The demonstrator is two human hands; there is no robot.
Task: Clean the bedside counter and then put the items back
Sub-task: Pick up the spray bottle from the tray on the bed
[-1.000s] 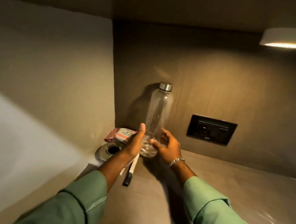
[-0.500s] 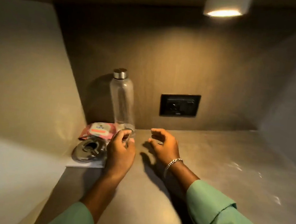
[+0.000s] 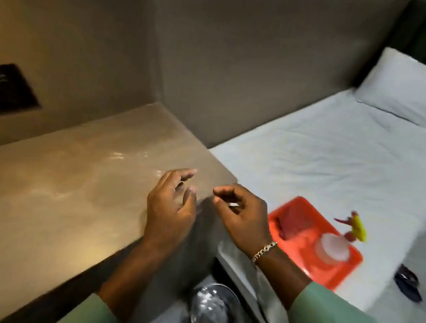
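With both the left hand (image 3: 173, 207) and right hand (image 3: 243, 217) empty and loosely curled, the orange tray (image 3: 327, 268) at four o'clock on the bed (image 3: 312, 158) could be tipped if grabbed carelessly, before the counter (image 3: 59, 184) is reached.

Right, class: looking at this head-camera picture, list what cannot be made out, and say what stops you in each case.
- Contents of the orange tray on the bed: motion blur smears them.
- Yellow and red item beyond the tray: too blurred to identify.
- Dark object on the sheet: small and blurred.
- Wall socket panel: cut off by the left edge.
- Round metal object: cut off by the bottom edge.
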